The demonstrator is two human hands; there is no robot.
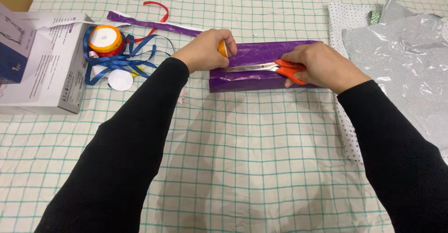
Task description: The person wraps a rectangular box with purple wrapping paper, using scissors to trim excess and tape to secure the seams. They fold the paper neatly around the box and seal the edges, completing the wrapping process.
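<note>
A box wrapped in shiny purple paper [254, 81] lies on the green-checked cloth. My right hand [322, 65] grips orange-handled scissors [284, 69], whose blades [245, 67] lie flat along the top of the box, pointing left. My left hand [205, 51] rests on the box's left end, closed round a small orange roll [223, 49], mostly hidden by the fingers. The blade tips reach my left hand.
A white and blue carton [42, 60] sits at the left edge. Beside it lie an orange ribbon spool [105, 38], tangled blue ribbon [119, 60], red ribbon [158, 6] and a purple paper strip [149, 25]. Silver and dotted wrapping sheets [396, 60] cover the right side.
</note>
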